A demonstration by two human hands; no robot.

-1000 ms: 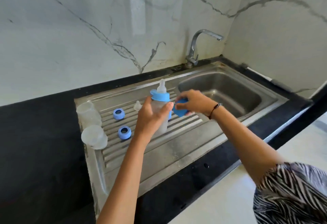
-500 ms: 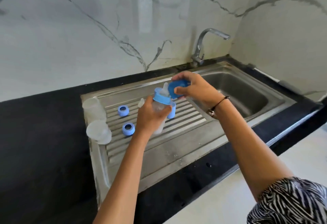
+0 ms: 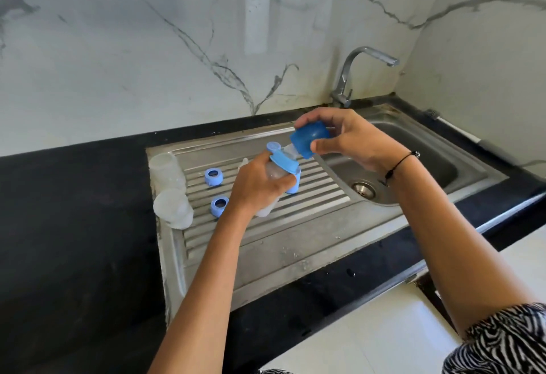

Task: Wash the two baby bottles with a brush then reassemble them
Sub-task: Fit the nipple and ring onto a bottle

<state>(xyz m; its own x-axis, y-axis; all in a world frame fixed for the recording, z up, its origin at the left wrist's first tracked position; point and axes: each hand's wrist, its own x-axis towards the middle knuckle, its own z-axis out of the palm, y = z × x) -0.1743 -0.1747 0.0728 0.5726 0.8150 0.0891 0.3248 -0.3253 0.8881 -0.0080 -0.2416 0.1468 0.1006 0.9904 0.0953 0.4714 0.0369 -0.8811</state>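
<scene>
My left hand [image 3: 257,184] grips a clear baby bottle [image 3: 273,174] with a light blue collar, tilted toward the right above the steel drainboard [image 3: 295,226]. My right hand [image 3: 345,137] pinches a darker blue cap [image 3: 310,137] and holds it over the bottle's nipple, which it partly hides. Two blue rings [image 3: 214,176] [image 3: 219,205] lie on the drainboard ribs. Two clear bottle bodies [image 3: 165,166] [image 3: 173,208] lie at the drainboard's left edge. Another light blue piece [image 3: 295,184] shows behind my left fingers.
The sink basin [image 3: 419,166] with its drain [image 3: 364,189] is at the right, the tap [image 3: 354,75] behind it. A brush handle [image 3: 455,130] lies along the right wall. Black counter [image 3: 74,211] surrounds the sink.
My right hand has lifted the blue cap from the drainboard and brought it over the bottle's nipple. My left hand has tilted the bottle toward the right.
</scene>
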